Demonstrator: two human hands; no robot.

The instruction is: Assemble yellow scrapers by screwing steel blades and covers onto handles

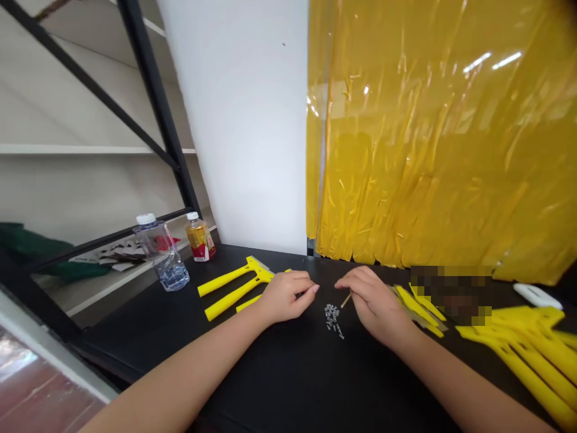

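Observation:
My left hand (288,296) is closed, thumb and index fingertips close together; whatever is between them is too small to make out. It lies over the heads of several yellow scraper-like tools (229,300) with long handles, partly covering them. My right hand (372,304) has curled fingers around a thin brownish stick-like tool (345,300), whose tip points down and left. Between the two hands, a small pile of silvery screws (332,316) lies on the black tabletop (288,373). To the right of my right hand are flat yellow pieces (419,307).
More yellow scraper-like tools (532,349) are heaped at the right, near a white object (537,295). A clear bottle (162,255) and a red-and-gold bottle (199,237) stand at the left beside a shelf rack (155,96). A yellow plastic curtain (433,138) hangs behind the table.

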